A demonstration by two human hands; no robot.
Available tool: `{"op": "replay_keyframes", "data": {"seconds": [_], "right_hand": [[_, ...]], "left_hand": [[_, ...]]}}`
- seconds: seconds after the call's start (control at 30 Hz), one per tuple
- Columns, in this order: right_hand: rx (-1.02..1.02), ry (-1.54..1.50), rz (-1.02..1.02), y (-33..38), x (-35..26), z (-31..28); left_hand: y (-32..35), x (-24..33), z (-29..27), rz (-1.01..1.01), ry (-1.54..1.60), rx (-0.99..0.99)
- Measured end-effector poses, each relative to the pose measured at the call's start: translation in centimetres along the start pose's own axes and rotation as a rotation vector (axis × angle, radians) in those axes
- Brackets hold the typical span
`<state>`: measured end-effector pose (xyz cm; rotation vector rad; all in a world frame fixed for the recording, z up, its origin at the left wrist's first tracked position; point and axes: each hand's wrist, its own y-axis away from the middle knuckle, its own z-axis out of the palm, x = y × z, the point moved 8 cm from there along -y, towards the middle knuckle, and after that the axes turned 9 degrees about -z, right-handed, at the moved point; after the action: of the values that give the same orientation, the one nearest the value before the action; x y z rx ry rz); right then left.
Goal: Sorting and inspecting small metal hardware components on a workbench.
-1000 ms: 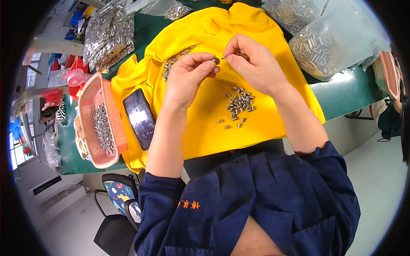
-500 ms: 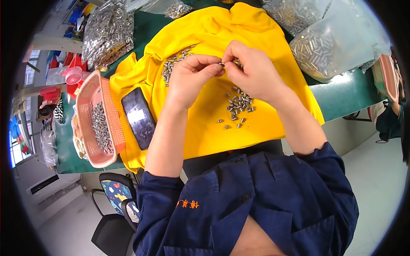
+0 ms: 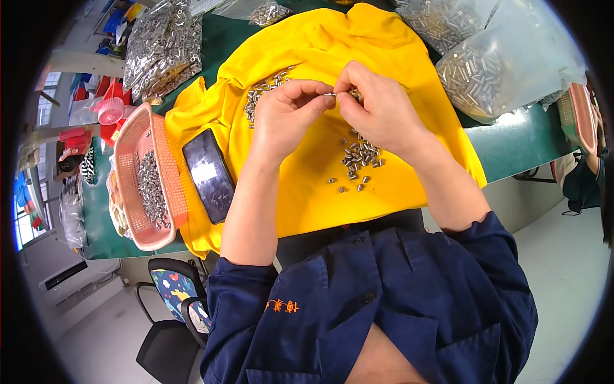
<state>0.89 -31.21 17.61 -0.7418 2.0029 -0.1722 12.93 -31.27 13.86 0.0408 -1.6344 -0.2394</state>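
Note:
My left hand [image 3: 293, 115] and my right hand [image 3: 377, 109] meet above a yellow cloth [image 3: 300, 198]. Thumb and forefinger of the left are closed on a small metal cylinder [image 3: 330, 95]. At its other end the right fingertips pinch, but what lies between them is too small to make out. A loose pile of short metal cylinders [image 3: 361, 157] rests on the cloth below my right hand. More metal pieces [image 3: 252, 105] lie beyond my left hand, which partly covers them. Some others show under the curled right fingers.
A pink plastic basket [image 3: 131, 214] with small metal parts stands left, beside a dark phone [image 3: 210, 176]. Clear bags of metal parts [image 3: 163, 51] [image 3: 473, 77] sit at the back left and right on the green table [image 3: 518, 150]. A chair [image 3: 173, 345] stands lower left.
Both hands stay nearly in place, with only a slight shift of the left hand and its fingertips. A little more of the small metal cylinder shows between them.

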Motion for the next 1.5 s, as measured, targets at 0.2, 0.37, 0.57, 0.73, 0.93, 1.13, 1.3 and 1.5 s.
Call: {"op": "replay_keyframes", "data": {"seconds": [0.2,0.37,0.57,0.73,0.93,1.13,1.3,1.5], "right_hand": [[0.094,0.004,-0.029,0.0,-0.4,-1.7],[0.010,-0.144,-0.022,-0.1,-0.4,-0.3],[-0.023,-0.195,0.011,-0.1,-0.4,-0.3],[-0.051,-0.114,-0.022,0.0,-0.6,0.0],[-0.035,-0.047,-0.060,-0.1,-0.5,0.5],[-0.025,-0.056,-0.039,-0.1,0.0,0.7],[-0.045,-0.011,-0.053,-0.1,-0.3,0.5],[-0.073,-0.020,-0.035,0.1,-0.1,0.7]], "left_hand": [[-0.4,-1.4,-2.1,-0.119,0.183,0.045],[0.1,-0.9,-0.4,-0.028,0.392,-0.149],[0.3,-0.7,0.4,0.003,0.369,-0.188],[0.4,-0.4,0.3,0.012,0.281,-0.153],[0.4,-0.4,0.0,0.006,0.160,-0.073],[0.2,-0.8,-0.1,-0.032,0.071,-0.007],[0.8,0.0,0.4,0.027,-0.131,0.032],[1.4,2.7,0.7,0.195,-0.546,0.118]]}}
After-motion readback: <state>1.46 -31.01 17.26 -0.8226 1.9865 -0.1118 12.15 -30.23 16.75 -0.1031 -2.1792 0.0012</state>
